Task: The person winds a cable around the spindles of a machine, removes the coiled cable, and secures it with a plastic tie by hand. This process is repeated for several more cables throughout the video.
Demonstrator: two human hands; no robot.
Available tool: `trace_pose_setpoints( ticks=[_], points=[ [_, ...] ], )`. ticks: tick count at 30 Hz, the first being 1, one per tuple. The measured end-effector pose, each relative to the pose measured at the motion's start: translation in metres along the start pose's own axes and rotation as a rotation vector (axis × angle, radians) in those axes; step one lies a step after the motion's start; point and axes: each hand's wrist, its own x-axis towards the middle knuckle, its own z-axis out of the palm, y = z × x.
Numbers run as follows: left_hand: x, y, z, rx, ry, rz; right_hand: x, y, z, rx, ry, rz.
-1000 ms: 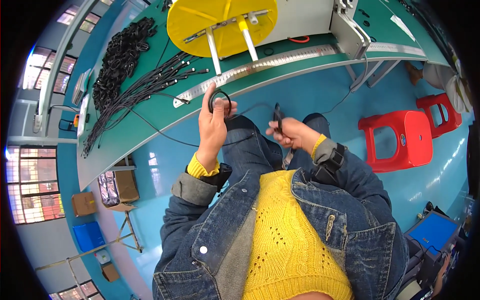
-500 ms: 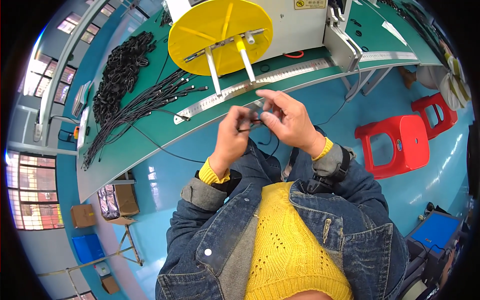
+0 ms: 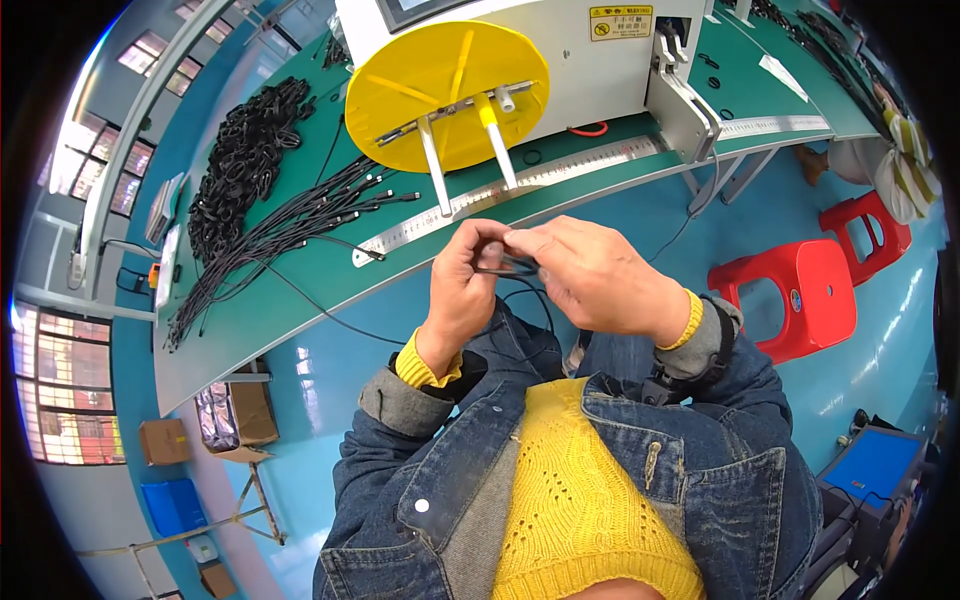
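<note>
Cable (image 3: 515, 268), black and gathered in small loops, sits between the two hands in the head view, with thin strands hanging below the grip over the person's lap. It is probably held in front of the chest so both hands can reach the loops together. Above the grip, two metal rods (image 3: 433, 165) stick out from a yellow disc (image 3: 400, 100); beyond the grip to its left, loose cables (image 3: 290, 230) lie fanned on the green table (image 3: 225, 335), their ends toward the person's side, perhaps for easy picking. A heap of coiled cables (image 3: 240, 165) lies farther left.

The left hand (image 3: 462, 285) curls closed around the loops. The right hand (image 3: 605, 275) is together on their other side, fingertips meeting the left hand's; its exact finger contact is partly hidden.
</note>
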Motion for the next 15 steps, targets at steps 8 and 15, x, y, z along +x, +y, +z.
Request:
trace_pose_setpoints(
  ticks=[8, 15],
  points=[
    [0.006, -0.024, 0.005, 0.302, 0.124, 0.142, 0.001, 0.010, -0.041, -0.048, 0.453, 0.209],
    [-0.011, -0.104, -0.007, 0.827, -0.019, 0.162, -0.012, 0.005, -0.076, -0.424, 0.646, -0.048]
  ],
)
